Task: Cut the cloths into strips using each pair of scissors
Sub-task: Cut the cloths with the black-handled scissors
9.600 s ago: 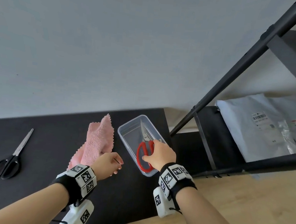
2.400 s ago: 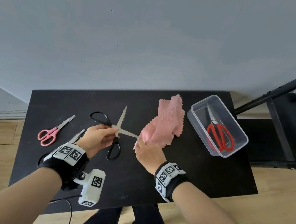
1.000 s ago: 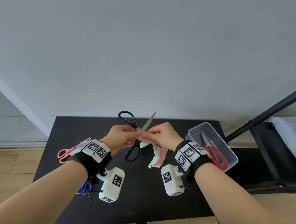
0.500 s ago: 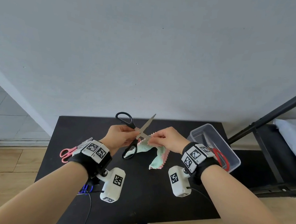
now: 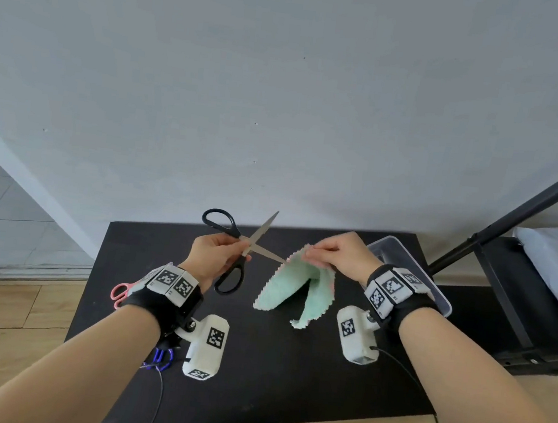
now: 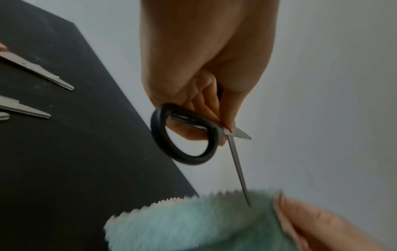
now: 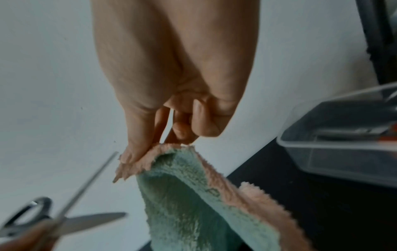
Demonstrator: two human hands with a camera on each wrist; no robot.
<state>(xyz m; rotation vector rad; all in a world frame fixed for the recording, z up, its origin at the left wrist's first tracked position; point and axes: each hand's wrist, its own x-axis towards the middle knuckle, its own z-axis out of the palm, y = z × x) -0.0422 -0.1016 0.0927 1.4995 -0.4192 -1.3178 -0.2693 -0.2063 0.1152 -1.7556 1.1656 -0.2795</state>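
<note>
Above the black table [image 5: 270, 382], my left hand [image 5: 232, 251] grips the black-handled scissors [image 5: 261, 233] near the pivot, fingers curled round one handle. The blades stand wide apart. One blade points up and the other reaches right to the top edge of the cloth [image 5: 283, 284]. The cloth is mint green on one face and pink on the other, with a zigzag edge. My right hand [image 5: 311, 254] pinches its top edge between thumb and fingers, and it hangs folded. In the left wrist view the scissors' [image 6: 236, 163] blade tip meets the cloth [image 6: 182, 224]. The right wrist view shows the pinched cloth [image 7: 182, 195] and the scissors [image 7: 86, 186].
A clear plastic box [image 5: 401, 250] stands at the table's right end, mostly behind my right wrist; a red handle shows inside it in the right wrist view. Pink-handled scissors [image 5: 119, 292] lie at the left, and more scissor blades [image 6: 43, 74] lie there. A black shelf frame [image 5: 511, 215] rises on the right.
My hands have drawn slightly apart and the cloth now hangs spread open, green face out. The scissors stay open, one blade tip still at the cloth's top edge.
</note>
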